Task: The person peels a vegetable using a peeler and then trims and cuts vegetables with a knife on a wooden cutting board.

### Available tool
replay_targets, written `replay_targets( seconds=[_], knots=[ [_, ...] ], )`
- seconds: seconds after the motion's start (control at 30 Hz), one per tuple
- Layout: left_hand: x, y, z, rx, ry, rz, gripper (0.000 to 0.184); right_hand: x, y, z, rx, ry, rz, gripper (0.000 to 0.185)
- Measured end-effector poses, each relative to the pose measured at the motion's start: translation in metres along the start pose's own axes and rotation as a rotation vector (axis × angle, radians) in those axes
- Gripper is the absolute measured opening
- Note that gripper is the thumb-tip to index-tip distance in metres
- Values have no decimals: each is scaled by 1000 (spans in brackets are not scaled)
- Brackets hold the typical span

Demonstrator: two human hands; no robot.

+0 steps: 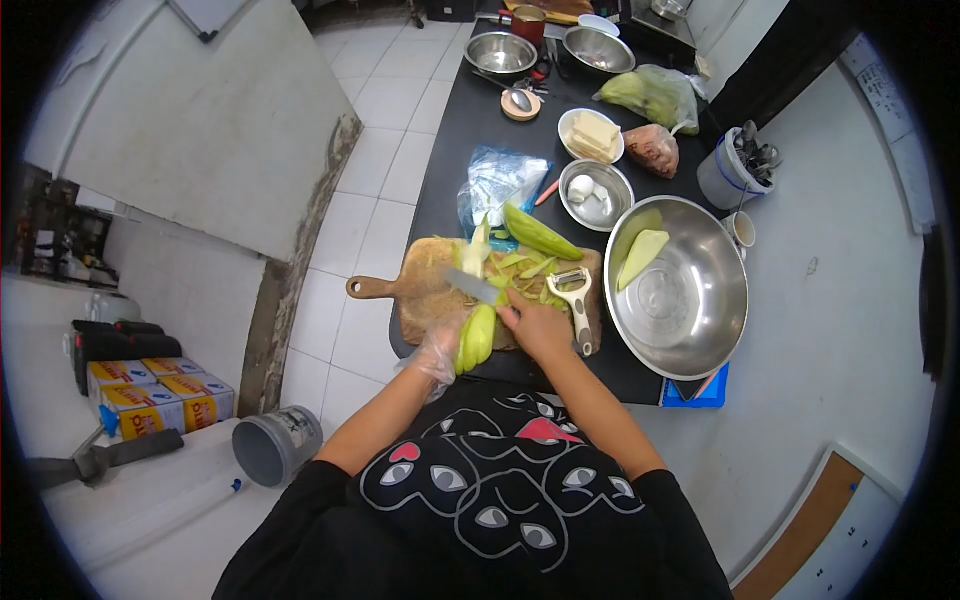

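My left hand (437,345), in a clear plastic glove, is closed around a pale green peeled vegetable (476,340) with grooved sides, at the near edge of the wooden cutting board (425,265). My right hand (535,325) grips a knife (472,286), its blurred blade pointing left over the board, just above the vegetable. Its handle is mostly hidden by my fingers. Beyond the hands lie green peelings (520,268) and a larger, long green vegetable (540,233). A white peeler (574,305) rests on the board's right side, near my right hand.
Right of the board stands a large steel bowl (690,310) with one pale green piece (643,257) inside. Behind are a blue plastic bag (500,185), a small bowl with white pieces (597,196), a bowl of pale blocks (592,136) and bagged green vegetables (650,97).
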State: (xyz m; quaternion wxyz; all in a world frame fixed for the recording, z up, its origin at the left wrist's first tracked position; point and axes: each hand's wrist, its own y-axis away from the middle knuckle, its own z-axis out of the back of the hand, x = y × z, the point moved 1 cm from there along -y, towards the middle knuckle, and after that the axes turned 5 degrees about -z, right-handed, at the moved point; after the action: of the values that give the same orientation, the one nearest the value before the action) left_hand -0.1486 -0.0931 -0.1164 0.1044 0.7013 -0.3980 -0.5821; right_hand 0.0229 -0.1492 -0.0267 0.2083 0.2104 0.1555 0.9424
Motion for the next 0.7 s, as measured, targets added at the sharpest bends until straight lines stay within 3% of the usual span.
replay_targets(
  seconds=[0.17, 0.23, 0.33, 0.43, 0.53, 0.63, 0.7],
  knots=[
    [-24, 17, -11, -4, 4, -98, 37, -26, 11, -1, -95, -157, 69, 47],
    [-45, 31, -20, -86, -74, -178, 40, -25, 32, 11, 5, -182, 49, 47],
    [-49, 27, -11, -91, -396, -217, 34, -23, 55, 24, 63, -185, 27, 47],
    [-45, 23, -8, -46, -1050, -920, 29, -18, 61, 38, 14, -149, 14, 44],
    [-50, 23, -13, -9, -1105, -1125, 25, -20, 57, 35, -120, -134, 48, 43],
    [-52, 24, -13, 55, -1176, -1011, 21, -23, 49, 29, -233, -109, 89, 43],
    [-56, 24, -16, 87, -1062, -928, 21, -22, 45, 32, -264, -98, 94, 43]
  ],
)
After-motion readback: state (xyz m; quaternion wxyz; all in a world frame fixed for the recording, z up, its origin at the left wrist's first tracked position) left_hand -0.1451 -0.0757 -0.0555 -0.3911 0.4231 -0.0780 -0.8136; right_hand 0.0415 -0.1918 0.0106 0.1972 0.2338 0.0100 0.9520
